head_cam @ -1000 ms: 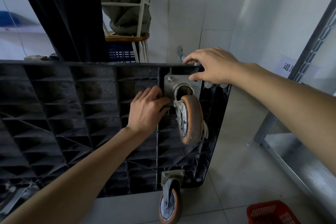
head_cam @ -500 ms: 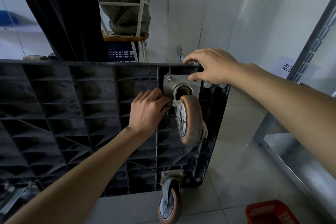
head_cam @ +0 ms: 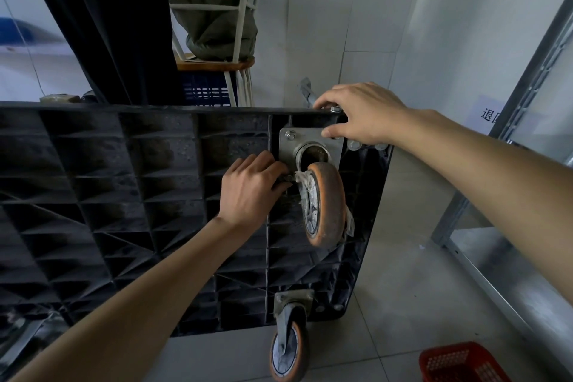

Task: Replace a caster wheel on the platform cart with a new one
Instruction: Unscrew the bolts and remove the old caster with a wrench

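cart (head_cam: 124, 195) stood on edge, ribbed black underside shown | caster (head_cam: 324, 205) orange, grimy, on steel plate (head_cam: 310, 136) near top corner | left hand (head_cam: 251, 189) curled at plate's lower-left corner, object unclear | right hand (head_cam: 362, 115) pinched on upper-right corner

White tiled walls (head_cam: 372, 9), pale floor tiles (head_cam: 403, 304), dark curtain (head_cam: 108, 25).

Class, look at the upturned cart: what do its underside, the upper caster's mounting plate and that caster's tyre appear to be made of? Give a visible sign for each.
Cart underside: probably moulded black plastic, matte and dusty, given its ribbed grid.
Mounting plate: likely steel, a dull grey sheen with a bolt head.
Caster tyre: probably rubber or polyurethane, orange-brown, scuffed and grimy.
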